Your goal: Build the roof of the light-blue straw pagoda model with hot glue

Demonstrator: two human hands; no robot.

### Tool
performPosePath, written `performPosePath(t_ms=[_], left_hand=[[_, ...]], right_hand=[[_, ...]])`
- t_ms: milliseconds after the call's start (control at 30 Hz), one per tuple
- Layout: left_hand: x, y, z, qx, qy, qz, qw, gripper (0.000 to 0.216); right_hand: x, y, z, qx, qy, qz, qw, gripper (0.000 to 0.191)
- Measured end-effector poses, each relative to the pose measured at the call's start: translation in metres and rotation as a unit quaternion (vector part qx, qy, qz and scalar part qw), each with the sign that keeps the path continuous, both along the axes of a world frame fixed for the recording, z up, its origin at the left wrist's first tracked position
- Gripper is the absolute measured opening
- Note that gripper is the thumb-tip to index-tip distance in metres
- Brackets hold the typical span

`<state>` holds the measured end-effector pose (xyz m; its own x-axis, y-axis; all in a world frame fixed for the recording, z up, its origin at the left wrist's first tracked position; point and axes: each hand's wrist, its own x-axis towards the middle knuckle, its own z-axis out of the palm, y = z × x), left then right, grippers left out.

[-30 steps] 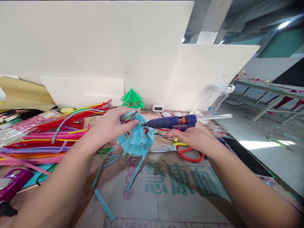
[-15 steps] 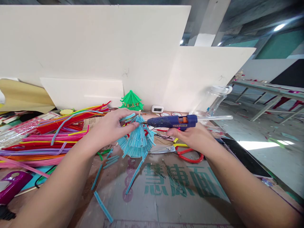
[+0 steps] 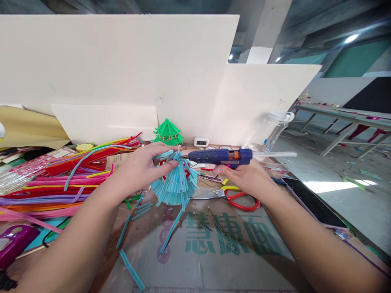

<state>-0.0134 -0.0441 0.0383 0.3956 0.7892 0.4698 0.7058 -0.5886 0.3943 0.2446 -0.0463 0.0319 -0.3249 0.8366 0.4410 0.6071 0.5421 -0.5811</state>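
A light blue tree made of pipe-cleaner pieces stands in front of me, layered like a cone with a stick end at its top. My left hand pinches a short blue pipe-cleaner piece beside the tree's upper part. In my right hand is a blue hot glue gun, held level with its nozzle at the tree's top and a clear glue stick out of its back. My right palm and some fingers are hidden behind the gun. One blue strip trails from the tree's base.
Red-handled scissors lie below the glue gun. Cut blue pieces are scattered left of centre. Colourful pipe cleaners heap at left, near a purple tool. Behind are a green tree, a small digital clock and a clear bottle; a phone lies right.
The view has tilted and shifted slightly. The glue gun's nozzle sits slightly higher against the tree's top. Both hands keep their hold.
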Motion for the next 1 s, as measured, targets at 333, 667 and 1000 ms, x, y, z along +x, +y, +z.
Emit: performPosePath(t_ms=[333,667,1000], left_hand=[[-0.0014,0.0007,0.0018,-0.026,-0.003,0.004,1.0,0.036],[-0.0003,-0.0008,0.0035,-0.025,0.004,0.011,1.0,0.038],[-0.0001,-0.0009,0.0044,-0.029,0.006,0.009,1.0,0.037]], right_hand=[[0.0087,-0.0037,0.0036,-0.016,0.014,0.051,0.998,0.036],[0.0052,-0.0047,0.0009,-0.027,0.026,0.063,0.997,0.037],[0.0026,-0.0032,-0.0001,-0.016,0.031,0.051,0.998,0.027]])
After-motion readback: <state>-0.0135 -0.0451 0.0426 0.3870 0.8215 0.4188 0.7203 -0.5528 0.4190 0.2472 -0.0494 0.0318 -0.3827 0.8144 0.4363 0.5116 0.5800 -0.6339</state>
